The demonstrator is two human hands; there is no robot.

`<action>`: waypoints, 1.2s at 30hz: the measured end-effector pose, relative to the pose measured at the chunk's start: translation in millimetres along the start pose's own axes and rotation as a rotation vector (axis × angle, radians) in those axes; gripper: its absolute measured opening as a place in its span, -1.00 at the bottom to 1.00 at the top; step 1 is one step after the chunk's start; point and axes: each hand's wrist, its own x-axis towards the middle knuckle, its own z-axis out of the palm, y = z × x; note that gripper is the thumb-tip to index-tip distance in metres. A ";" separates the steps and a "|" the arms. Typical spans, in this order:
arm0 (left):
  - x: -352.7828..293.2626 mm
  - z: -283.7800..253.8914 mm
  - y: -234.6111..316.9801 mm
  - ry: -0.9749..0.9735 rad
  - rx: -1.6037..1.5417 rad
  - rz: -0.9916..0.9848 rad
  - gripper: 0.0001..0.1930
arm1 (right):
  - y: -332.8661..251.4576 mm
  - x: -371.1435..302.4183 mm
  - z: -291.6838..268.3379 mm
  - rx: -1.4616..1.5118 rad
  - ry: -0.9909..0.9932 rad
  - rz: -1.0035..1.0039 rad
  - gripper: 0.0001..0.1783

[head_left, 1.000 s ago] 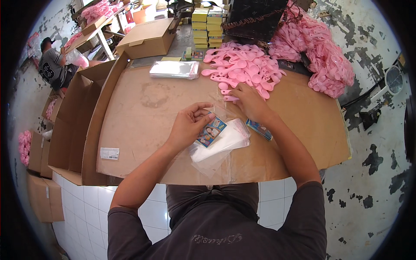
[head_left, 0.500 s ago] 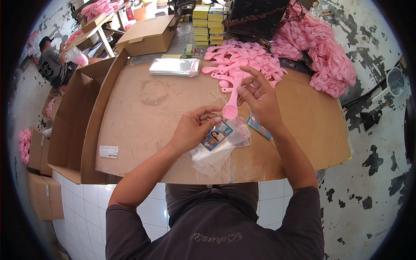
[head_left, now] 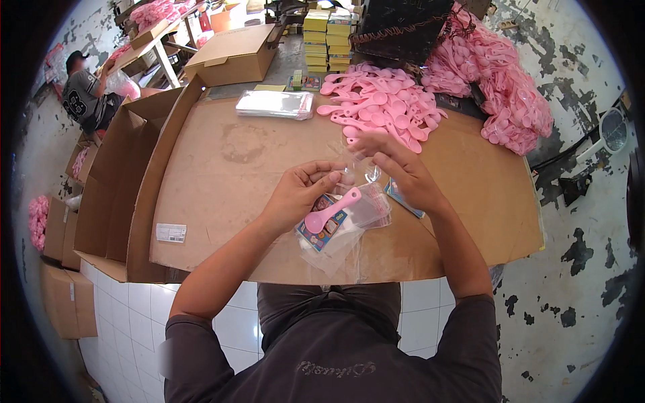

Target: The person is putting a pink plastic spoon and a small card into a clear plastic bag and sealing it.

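Note:
Clear plastic (head_left: 371, 172) shows between my two hands above the table. My left hand (head_left: 302, 188) is closed, thumb and fingers pinching an edge of this clear bag. My right hand (head_left: 403, 171) is just right of it, fingers bent over the plastic and smeared by motion; whether they grip it is unclear. Just below, a pink measuring spoon (head_left: 329, 213) lies slantwise on a blue printed card (head_left: 316, 236). Under them is a loose pile of clear bags (head_left: 373, 209). More blue cards (head_left: 402, 199) lie partly hidden beneath my right hand.
Loose pink spoons (head_left: 390, 101) are heaped at the back, with bagged spoons (head_left: 507, 94) at the right. A stack of clear bags (head_left: 275, 104) and card stacks (head_left: 327, 40) stand behind. An open carton (head_left: 111, 195) borders the cardboard-covered table (head_left: 215, 174). A person (head_left: 87, 94) sits far left.
The pink spoon has left my right hand and now lies on the card. My left hand has let go of the card and pinches clear plastic.

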 end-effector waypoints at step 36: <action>-11.7 57.2 48.8 0.017 0.872 0.442 -0.52 | -61.9 0.4 5.6 -1.316 0.257 -0.696 -0.74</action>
